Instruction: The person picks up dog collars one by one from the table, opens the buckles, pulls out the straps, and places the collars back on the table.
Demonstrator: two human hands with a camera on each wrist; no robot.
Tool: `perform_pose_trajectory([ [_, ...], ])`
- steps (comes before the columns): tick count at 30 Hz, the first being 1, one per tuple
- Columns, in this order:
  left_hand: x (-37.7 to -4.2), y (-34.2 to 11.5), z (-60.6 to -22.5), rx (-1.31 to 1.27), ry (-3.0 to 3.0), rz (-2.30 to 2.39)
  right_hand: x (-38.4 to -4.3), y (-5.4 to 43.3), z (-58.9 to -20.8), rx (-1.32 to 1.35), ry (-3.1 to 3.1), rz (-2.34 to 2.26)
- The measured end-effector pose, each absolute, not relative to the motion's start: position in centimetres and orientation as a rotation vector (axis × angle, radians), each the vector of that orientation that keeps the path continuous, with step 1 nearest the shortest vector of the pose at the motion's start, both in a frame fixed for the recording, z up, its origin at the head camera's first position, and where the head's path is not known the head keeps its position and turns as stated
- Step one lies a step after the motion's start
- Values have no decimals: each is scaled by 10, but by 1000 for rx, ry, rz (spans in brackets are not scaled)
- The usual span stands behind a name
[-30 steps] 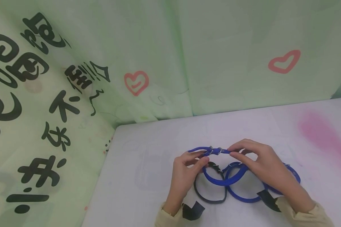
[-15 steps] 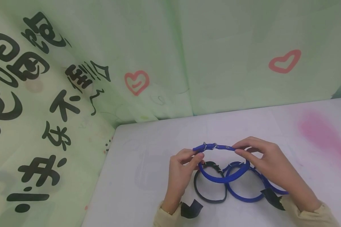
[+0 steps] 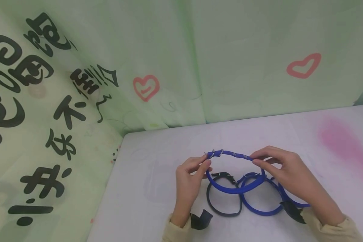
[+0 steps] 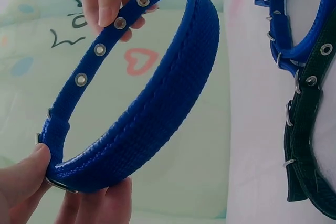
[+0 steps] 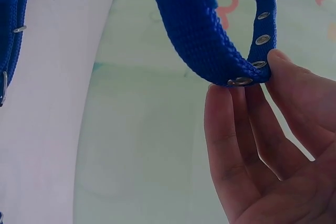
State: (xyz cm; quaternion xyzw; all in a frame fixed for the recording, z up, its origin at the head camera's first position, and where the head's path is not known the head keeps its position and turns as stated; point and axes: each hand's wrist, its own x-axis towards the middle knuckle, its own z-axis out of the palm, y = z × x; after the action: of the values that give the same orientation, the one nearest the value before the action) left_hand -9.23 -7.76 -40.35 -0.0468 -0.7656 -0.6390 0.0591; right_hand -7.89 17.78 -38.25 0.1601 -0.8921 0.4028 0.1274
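A blue dog collar (image 3: 234, 191) is held up in a loop above the table, between both hands. My left hand (image 3: 188, 183) pinches it at the buckle end, thumb against the metal buckle (image 4: 62, 185) in the left wrist view. With thumb and fingertips my right hand (image 3: 285, 169) pinches the strap on the other side. Silver eyelets (image 4: 100, 50) run along the strap between the hands. The right wrist view shows the blue webbing (image 5: 197, 35) bending down into the right fingertips.
Below the held collar, a black collar (image 3: 224, 214) lies on the white table (image 3: 139, 188). Beside it lies a blue collar (image 3: 263, 213), with another blue collar (image 3: 299, 203) partly behind the right wrist. A green curtain (image 3: 245, 84) with drawn hearts hangs behind.
My left hand has moved left with the buckle end, and my right hand slightly right. The upper strap now spans a wider gap, with more eyelets showing. The collars on the table stay put.
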Motion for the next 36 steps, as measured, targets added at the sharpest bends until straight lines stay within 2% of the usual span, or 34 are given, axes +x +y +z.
perform_pose_trajectory([
  [36, -95, -83, -402, -126, -2298, -1887, -79, 197, -382, 392, -2695, 1213],
])
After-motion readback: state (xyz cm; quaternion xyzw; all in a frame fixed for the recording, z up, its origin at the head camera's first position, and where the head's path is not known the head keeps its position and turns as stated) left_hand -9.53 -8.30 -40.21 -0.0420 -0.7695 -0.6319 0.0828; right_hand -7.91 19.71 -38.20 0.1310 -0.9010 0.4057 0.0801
